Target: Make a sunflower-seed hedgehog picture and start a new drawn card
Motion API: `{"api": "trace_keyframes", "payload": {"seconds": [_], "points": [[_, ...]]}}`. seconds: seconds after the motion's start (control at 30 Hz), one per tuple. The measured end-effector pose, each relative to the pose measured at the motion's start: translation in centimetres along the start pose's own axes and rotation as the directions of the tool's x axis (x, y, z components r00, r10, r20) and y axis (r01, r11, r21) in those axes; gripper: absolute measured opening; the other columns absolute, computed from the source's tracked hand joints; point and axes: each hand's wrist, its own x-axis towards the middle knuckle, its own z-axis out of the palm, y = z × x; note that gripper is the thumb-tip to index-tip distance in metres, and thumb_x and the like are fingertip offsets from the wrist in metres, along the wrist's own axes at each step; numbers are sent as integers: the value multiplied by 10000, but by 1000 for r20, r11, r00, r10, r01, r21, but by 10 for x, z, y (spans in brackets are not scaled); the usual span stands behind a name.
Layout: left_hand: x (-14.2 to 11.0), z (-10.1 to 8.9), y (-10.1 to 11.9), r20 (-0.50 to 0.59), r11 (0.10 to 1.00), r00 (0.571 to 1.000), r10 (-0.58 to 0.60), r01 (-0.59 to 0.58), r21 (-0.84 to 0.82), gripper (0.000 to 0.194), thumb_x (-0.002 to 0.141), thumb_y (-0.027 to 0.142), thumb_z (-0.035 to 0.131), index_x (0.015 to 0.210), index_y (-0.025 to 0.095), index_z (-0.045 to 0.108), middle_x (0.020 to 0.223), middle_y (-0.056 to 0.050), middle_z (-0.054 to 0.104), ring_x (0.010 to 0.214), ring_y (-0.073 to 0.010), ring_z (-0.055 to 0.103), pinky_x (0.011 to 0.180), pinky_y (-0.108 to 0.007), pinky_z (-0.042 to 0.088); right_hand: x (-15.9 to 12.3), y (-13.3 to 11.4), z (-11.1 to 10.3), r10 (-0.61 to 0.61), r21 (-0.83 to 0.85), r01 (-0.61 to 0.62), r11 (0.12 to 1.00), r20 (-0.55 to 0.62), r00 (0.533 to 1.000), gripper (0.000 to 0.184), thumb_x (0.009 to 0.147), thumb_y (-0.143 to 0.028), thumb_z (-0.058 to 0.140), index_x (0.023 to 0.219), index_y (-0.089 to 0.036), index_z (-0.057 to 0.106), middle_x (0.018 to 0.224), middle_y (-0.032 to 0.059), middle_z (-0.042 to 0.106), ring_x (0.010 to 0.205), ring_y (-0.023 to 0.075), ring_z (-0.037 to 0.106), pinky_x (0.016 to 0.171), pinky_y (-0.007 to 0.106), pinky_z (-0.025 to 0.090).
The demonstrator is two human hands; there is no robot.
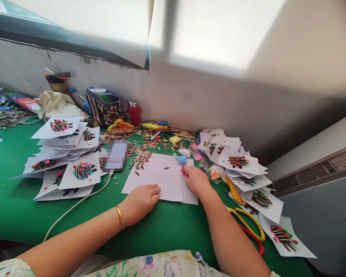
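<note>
The person's right grip (198,181) is nearly closed, fingertips pinching a small pink lump (183,170) over white paper (167,188); lump-paper contact cannot be told. Left grip (142,202) lies flat, fingers extended, grasping nothing, on the paper's near edge. Blue lump (181,159) just beyond the right grip. Judged: pink lump light, soft, easily dented; best taken lightly by its sides. Paper thin, liable to slide.

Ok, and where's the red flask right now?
In the head view, the red flask stands left of centre, at the back of the green table, just right of the striped bag.
</note>
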Motion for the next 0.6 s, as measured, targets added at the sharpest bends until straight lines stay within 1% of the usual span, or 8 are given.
{"api": "trace_keyframes", "payload": {"seconds": [0.1,0.2,0.3,0.4,0.47,0.5,0.53,0.6], "points": [[4,-5,3,-11,999,1000,-28,27,-34,214,895,113,473,979,175,659,1127,-112,669,1128,-252,592,974,-419,485,2,1,0,13,30,-12,999,-16,1000,224,934,-249,475,1036,-226,673,1028,73,674,952,202,609,700,265,383],[16,-13,3,11,996,999,-44,45,-76,181,894,126,477,928,183,646,1028,-103,671,1068,-238,596,938,-392,485,2,6,-6,48,61,-46,997,-35,998,277,953,-244,422,1047,-251,683,1040,55,684,925,190,620,706,266,394],[28,-20,0,43,992,997,-61,65,-108,191,921,194,459,854,178,637,908,-89,660,923,-216,603,845,-352,494,-2,19,-21,128,107,-117,987,-96,987,335,966,-238,365,1128,-245,658,1115,58,676,969,192,616,735,268,404],[39,-22,-4,23,986,994,-109,111,-123,261,953,292,438,856,175,649,873,-91,653,891,-220,593,813,-352,485,-9,32,-37,254,218,-213,952,-182,950,320,955,-268,388,1117,-246,663,1123,46,684,959,199,618,718,271,405],[46,-20,-7,6,983,993,-122,122,-140,288,962,342,432,897,175,657,929,-100,657,943,-227,593,850,-360,478,-15,38,-44,288,225,-250,942,-158,944,310,947,-267,400,1094,-256,672,1100,38,694,919,199,624,692,275,402],[49,-19,-9,2,981,993,-121,120,-152,290,962,357,433,920,176,656,970,-104,657,974,-227,593,876,-362,473,-18,39,-45,281,202,-252,946,-126,951,306,941,-253,407,1082,-264,678,1090,34,698,897,197,627,679,275,397],[51,-18,-10,1,980,993,-117,115,-163,283,959,363,439,942,179,654,1010,-106,655,1003,-226,592,901,-363,469,-20,39,-44,257,159,-241,957,-88,962,302,930,-229,420,1068,-272,684,1082,34,699,877,195,629,667,275,391],[55,-14,-13,10,979,995,-98,98,-177,245,943,358,475,977,187,646,1078,-105,645,1057,-225,587,944,-363,460,-22,36,-39,166,7,-166,986,-15,986,304,896,-168,456,1047,-281,694,1060,47,697,846,196,629,652,279,376]]}}
